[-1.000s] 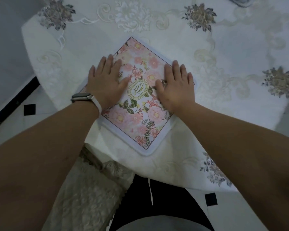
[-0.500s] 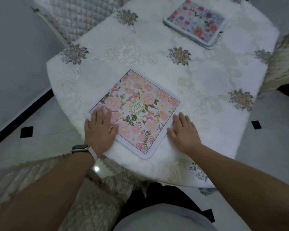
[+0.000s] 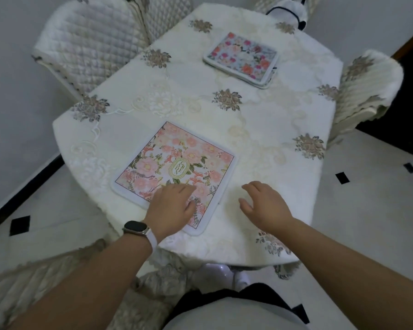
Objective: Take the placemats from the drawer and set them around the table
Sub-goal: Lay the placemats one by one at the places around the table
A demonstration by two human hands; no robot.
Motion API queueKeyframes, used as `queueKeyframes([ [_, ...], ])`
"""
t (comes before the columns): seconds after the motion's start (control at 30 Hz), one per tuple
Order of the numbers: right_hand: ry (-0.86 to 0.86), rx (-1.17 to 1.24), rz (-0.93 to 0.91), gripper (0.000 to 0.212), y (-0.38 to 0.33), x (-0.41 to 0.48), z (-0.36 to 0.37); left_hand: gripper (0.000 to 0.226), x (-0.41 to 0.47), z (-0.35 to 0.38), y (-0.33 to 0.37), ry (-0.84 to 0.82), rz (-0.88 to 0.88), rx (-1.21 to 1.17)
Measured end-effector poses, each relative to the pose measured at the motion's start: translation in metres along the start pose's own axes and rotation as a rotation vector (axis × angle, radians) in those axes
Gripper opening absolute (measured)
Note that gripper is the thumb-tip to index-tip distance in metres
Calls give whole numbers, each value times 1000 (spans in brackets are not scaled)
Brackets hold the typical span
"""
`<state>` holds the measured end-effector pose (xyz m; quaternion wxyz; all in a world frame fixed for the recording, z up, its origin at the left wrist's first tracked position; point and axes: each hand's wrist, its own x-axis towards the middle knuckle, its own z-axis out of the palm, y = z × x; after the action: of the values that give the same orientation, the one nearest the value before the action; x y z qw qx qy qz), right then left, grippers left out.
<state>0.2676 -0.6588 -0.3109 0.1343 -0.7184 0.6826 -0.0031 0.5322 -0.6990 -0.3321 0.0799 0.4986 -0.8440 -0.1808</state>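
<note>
Nothing gripped: our left hand [image 3: 171, 206] lies palm-down on the near corner of the pink placemat [image 3: 177, 163], fingers relaxed, touching and not pinching. Our right hand [image 3: 264, 206] is empty, fingers loosely curled, just beside the mat's right edge over the tablecloth [image 3: 260, 129]; we cannot tell if it touches the cloth or hovers.

Pink placemat sits on the near side of the table, skewed to the rim, near corner close to the edge. A far stack [image 3: 241, 55] of floral mats lies across the table, apparently more than one layer, so we judge the task is only partly done.

Risks: the cloth looks loose and drapes over the rim, so any sideways drag from our left palm could bunch it and shift the mat. The corner near the edge could slip off if we push it toward us. Reaching for the far stack means leaning over the set mat, and a forearm could knock it out of place.

Pose: both forearms reach forward from the bottom of the view. Left wrist, wearing a watch [image 3: 135, 227], is flat and low. Right thumb points toward the mat.
</note>
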Motion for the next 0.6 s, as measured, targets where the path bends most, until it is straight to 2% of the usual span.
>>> queueKeyframes([
  [0.3, 25, -19, -10, 45, 48, -48, -35, 48, 25, -6, 64, -25, 172, -25],
  [0.6, 16, 5, 180, 58, 152, -138, -60, 46, 51, 27, 212, -60, 356, 26],
])
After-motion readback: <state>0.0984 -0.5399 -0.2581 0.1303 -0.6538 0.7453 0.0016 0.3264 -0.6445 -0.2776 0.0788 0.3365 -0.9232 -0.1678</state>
